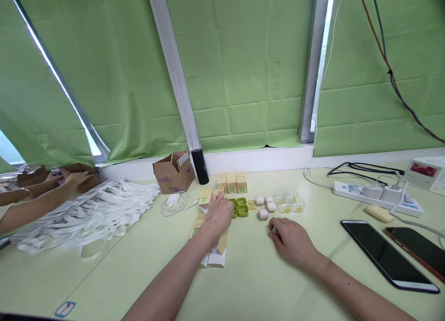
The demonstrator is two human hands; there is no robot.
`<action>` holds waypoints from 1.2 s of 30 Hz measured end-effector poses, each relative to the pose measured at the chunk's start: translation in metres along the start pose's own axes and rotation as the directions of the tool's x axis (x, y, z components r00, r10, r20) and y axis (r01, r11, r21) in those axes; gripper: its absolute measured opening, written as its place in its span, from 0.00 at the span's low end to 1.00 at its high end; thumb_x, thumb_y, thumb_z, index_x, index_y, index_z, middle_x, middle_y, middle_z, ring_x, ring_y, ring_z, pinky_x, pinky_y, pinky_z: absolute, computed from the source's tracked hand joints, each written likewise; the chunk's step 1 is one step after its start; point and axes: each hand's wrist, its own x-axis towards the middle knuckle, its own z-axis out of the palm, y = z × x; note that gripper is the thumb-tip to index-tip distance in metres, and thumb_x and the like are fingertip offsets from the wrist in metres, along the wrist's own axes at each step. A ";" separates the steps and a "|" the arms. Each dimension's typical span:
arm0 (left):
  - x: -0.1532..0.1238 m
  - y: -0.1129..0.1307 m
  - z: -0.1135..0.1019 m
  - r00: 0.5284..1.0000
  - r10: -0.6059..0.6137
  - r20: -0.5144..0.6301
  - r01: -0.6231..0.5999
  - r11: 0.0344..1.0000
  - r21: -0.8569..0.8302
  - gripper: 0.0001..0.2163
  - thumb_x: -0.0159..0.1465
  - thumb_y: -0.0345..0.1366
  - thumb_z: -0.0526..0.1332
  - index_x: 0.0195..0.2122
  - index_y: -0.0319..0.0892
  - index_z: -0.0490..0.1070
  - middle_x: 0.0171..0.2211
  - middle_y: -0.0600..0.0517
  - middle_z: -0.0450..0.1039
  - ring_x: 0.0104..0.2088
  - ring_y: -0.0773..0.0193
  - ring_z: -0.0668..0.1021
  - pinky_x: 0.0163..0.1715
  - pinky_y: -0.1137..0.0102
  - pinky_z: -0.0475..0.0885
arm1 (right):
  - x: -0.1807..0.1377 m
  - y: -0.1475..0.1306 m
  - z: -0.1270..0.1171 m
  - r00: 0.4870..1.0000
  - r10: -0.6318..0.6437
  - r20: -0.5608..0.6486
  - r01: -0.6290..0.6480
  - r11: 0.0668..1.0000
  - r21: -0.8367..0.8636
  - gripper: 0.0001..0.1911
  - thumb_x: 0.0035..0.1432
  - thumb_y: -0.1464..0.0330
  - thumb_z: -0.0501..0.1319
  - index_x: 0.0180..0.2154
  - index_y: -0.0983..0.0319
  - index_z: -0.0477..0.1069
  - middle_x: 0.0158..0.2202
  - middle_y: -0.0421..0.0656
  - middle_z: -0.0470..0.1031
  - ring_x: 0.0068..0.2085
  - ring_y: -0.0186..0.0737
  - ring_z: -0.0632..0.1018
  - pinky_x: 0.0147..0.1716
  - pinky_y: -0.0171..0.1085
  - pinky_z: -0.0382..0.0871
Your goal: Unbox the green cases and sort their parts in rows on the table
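My left hand (220,213) reaches forward over the pale green table (264,279), its fingers curled by a small beige box with a green label (205,199) and the green cases (240,207); what it grips, if anything, is hidden. Flat folded beige cartons (216,255) lie under my forearm. My right hand (290,240) rests on the table, fingers loosely curled, just below a small pink case (263,214). Beyond stand three beige boxes (231,181), two more pink cases (264,200) and clear plastic trays (289,202).
An open cardboard box (174,172) and a black cylinder (200,166) stand by the window sill. White straps (86,212) are heaped at left, where another person's hands (71,176) work. A power strip (377,194), two phones (387,254) and a white charger cable (174,202) lie around.
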 end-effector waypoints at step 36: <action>0.044 0.089 0.034 0.971 0.078 -0.224 -0.079 0.997 0.005 0.09 0.64 0.25 0.62 0.44 0.42 0.78 0.44 0.43 0.77 0.51 0.48 0.67 0.49 0.55 0.62 | 0.003 -0.003 -0.004 1.000 0.021 -0.001 -0.021 0.999 0.029 0.04 0.66 0.70 0.57 0.41 0.59 0.71 0.40 0.45 0.81 0.43 0.47 0.79 0.41 0.40 0.62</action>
